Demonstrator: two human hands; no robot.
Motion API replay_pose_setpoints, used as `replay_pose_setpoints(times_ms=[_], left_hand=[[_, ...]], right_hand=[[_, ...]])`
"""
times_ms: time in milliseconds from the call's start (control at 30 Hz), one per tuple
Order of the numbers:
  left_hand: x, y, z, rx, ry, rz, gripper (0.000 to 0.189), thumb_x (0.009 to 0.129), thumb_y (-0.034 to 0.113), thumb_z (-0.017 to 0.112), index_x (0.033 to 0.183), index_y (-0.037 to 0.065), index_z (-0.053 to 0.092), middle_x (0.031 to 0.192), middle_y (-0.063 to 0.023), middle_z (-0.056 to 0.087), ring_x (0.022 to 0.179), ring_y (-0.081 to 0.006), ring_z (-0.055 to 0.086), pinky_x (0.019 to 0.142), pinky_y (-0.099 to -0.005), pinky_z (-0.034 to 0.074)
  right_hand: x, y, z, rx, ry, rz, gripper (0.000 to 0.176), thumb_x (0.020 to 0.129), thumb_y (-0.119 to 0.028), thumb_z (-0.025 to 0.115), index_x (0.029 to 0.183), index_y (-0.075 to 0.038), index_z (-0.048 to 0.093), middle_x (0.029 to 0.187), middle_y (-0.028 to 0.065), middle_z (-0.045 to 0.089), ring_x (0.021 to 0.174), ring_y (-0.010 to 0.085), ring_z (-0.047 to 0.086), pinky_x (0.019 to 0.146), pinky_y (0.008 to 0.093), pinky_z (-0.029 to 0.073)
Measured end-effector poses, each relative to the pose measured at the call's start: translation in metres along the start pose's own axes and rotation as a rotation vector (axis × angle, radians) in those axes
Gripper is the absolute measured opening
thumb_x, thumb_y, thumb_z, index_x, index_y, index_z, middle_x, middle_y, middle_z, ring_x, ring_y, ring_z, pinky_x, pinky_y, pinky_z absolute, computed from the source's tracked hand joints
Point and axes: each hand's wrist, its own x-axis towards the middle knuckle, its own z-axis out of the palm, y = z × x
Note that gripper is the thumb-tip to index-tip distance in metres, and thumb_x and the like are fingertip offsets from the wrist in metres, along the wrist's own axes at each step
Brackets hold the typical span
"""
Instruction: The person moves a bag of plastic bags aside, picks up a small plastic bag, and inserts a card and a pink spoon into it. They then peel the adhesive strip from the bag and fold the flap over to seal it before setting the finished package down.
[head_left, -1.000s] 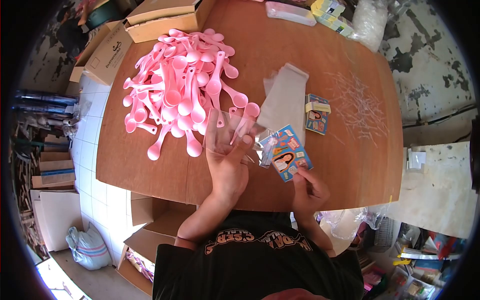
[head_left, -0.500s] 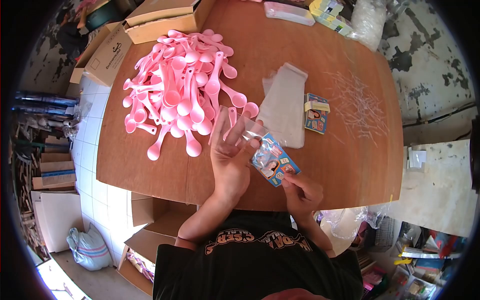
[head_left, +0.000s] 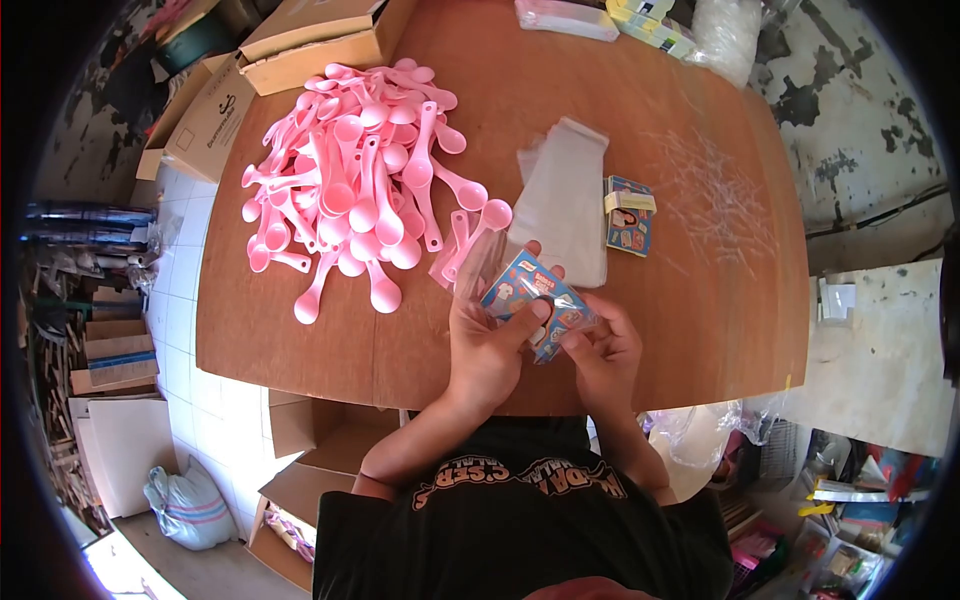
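A blue printed card (head_left: 516, 287) sits in a clear plastic bag in front of my body, above the table's near edge. My left hand (head_left: 488, 350) is closed on it from the left, the thumb pressed across its face. At the card's right end, my right hand (head_left: 608, 362) pinches the card and bag between thumb and fingers. Just beyond my left hand lie pink measuring spoons (head_left: 495, 214), the nearest of a large pile (head_left: 345, 190). A stack of flat clear bags (head_left: 568, 190) spreads past my fingertips. Right of it rests a banded stack of blue cards (head_left: 628, 230).
Thin clear strips (head_left: 715, 205) are scattered on the right of the wooden table (head_left: 700, 340). Cardboard boxes (head_left: 310, 45) stand at the back left. Packets (head_left: 567, 20) and a clear plastic roll (head_left: 728, 45) line the far edge. An open carton (head_left: 340, 440) is below the near edge.
The card has gone deeper into the clear bag. My left fingers, raised and spread before, have folded round it, with the thumb over its front. My right hand has moved slightly upward.
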Motion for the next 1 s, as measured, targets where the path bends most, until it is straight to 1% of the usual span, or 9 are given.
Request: replay_pose_setpoints(times_ms=[33, 133, 367, 467, 533, 600, 700, 867, 1000], left_hand=[[0.000, -0.001, 0.001, -0.015, -0.012, 0.019, 0.076, 0.080, -0.016, 0.058, 0.145, 0.007, 0.027, 0.137, -0.0155, 0.044, 0.114, -0.0242, 0.057, 0.093, -0.0363, 0.052], [0.002, -0.009, -0.002, 0.062, 0.010, 0.159, 0.074, 0.080, -0.017, 0.059, 0.143, 0.006, 0.028, 0.137, -0.0147, 0.045, 0.115, -0.0233, 0.056, 0.093, -0.0362, 0.051], [-0.009, -0.019, -0.003, 0.110, -0.040, 0.078, 0.060, 0.086, -0.012, 0.057, 0.138, 0.002, 0.031, 0.133, -0.0164, 0.049, 0.116, -0.0238, 0.056, 0.093, -0.0371, 0.052], [-0.006, -0.012, -0.002, -0.046, 0.015, 0.014, 0.046, 0.091, -0.003, 0.056, 0.134, 0.001, 0.039, 0.129, -0.0151, 0.053, 0.115, -0.0246, 0.057, 0.092, -0.0389, 0.053], [-0.002, -0.006, -0.004, -0.183, 0.067, -0.058, 0.040, 0.094, 0.002, 0.055, 0.131, 0.001, 0.043, 0.127, -0.0143, 0.055, 0.115, -0.0250, 0.057, 0.092, -0.0399, 0.053], [0.002, -0.002, -0.006, -0.251, 0.083, -0.128, 0.034, 0.096, 0.009, 0.053, 0.129, 0.001, 0.047, 0.125, -0.0134, 0.057, 0.116, -0.0261, 0.057, 0.091, -0.0410, 0.054], [0.000, -0.006, -0.007, -0.241, 0.060, -0.115, 0.033, 0.097, 0.009, 0.052, 0.128, 0.002, 0.047, 0.125, -0.0143, 0.057, 0.115, -0.0264, 0.058, 0.090, -0.0402, 0.054], [-0.007, -0.011, -0.002, -0.184, 0.024, -0.122, 0.032, 0.097, 0.008, 0.051, 0.128, 0.003, 0.048, 0.130, -0.0153, 0.055, 0.112, -0.0245, 0.059, 0.092, -0.0387, 0.052], [-0.012, -0.018, -0.003, -0.067, 0.018, -0.208, 0.037, 0.094, 0.006, 0.051, 0.130, 0.002, 0.047, 0.134, -0.0144, 0.052, 0.124, -0.0213, 0.050, 0.100, -0.0359, 0.043]], right_hand=[[0.000, 0.000, 0.003, -0.040, 0.051, -0.025, 0.042, 0.085, 0.004, 0.066, 0.124, 0.003, 0.050, 0.097, 0.0162, 0.068, 0.088, 0.0169, 0.066, 0.072, 0.0255, 0.053], [-0.001, 0.001, -0.003, -0.182, 0.086, -0.041, 0.040, 0.084, 0.005, 0.066, 0.122, 0.003, 0.052, 0.094, 0.0145, 0.069, 0.084, 0.0141, 0.066, 0.070, 0.0225, 0.052], [-0.003, -0.004, 0.007, -0.255, 0.142, -0.072, 0.037, 0.084, 0.005, 0.067, 0.118, 0.004, 0.053, 0.091, 0.0128, 0.069, 0.078, 0.0127, 0.066, 0.068, 0.0215, 0.052], [-0.001, -0.006, 0.007, -0.205, 0.094, -0.029, 0.032, 0.085, 0.005, 0.066, 0.115, 0.005, 0.055, 0.093, 0.0143, 0.068, 0.081, 0.0149, 0.066, 0.068, 0.0242, 0.054], [-0.001, -0.006, 0.001, -0.081, -0.112, 0.003, 0.027, 0.086, 0.005, 0.064, 0.111, 0.007, 0.056, 0.096, 0.0162, 0.067, 0.086, 0.0183, 0.067, 0.072, 0.0291, 0.056], [-0.001, -0.001, -0.006, 0.076, -0.175, 0.126, 0.025, 0.086, 0.005, 0.063, 0.110, 0.007, 0.056, 0.099, 0.0169, 0.066, 0.089, 0.0206, 0.066, 0.076, 0.0332, 0.057], [-0.001, 0.004, -0.007, 0.038, -0.196, 0.114, 0.026, 0.086, 0.004, 0.064, 0.110, 0.007, 0.057, 0.099, 0.0155, 0.066, 0.088, 0.0199, 0.066, 0.079, 0.0333, 0.056], [0.001, 0.000, 0.004, -0.258, -0.029, 0.036, 0.028, 0.085, 0.003, 0.067, 0.111, 0.006, 0.057, 0.102, 0.0125, 0.066, 0.091, 0.0156, 0.065, 0.080, 0.0287, 0.053], [0.008, -0.002, 0.014, -0.170, 0.016, 0.036, 0.028, 0.084, 0.003, 0.068, 0.110, 0.005, 0.057, 0.104, 0.0108, 0.065, 0.095, 0.0138, 0.063, 0.082, 0.0269, 0.051]])
